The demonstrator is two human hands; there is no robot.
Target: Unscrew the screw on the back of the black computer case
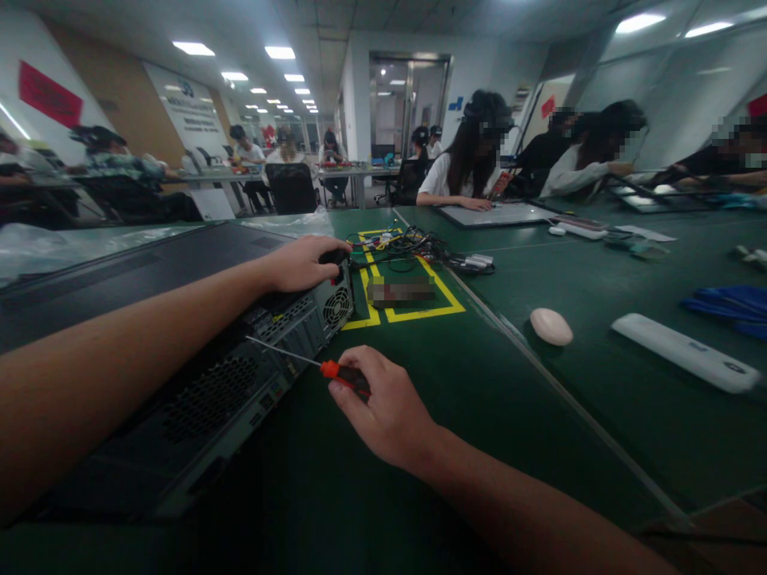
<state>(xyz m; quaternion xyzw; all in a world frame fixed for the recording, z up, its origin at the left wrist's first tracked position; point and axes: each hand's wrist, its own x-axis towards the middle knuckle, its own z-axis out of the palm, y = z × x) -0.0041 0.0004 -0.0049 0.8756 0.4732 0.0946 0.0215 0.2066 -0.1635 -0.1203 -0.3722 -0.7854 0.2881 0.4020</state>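
A black desktop computer case lies on its side at the left, its metal rear panel with vents and ports facing me. My right hand grips the red-and-black handle of a screwdriver. The long thin shaft points left, and its tip is in front of the rear panel; whether it touches cannot be told. At the case's far rear corner, beside the round fan grille, my left hand is closed around a small dark object with a bit of red, mostly hidden by the fingers.
Tangled cables lie beyond the case, near yellow tape and a blurred-out block. To the right are a pale oval object, a long white device and a blue bundle. Across the table a person works at a flat panel.
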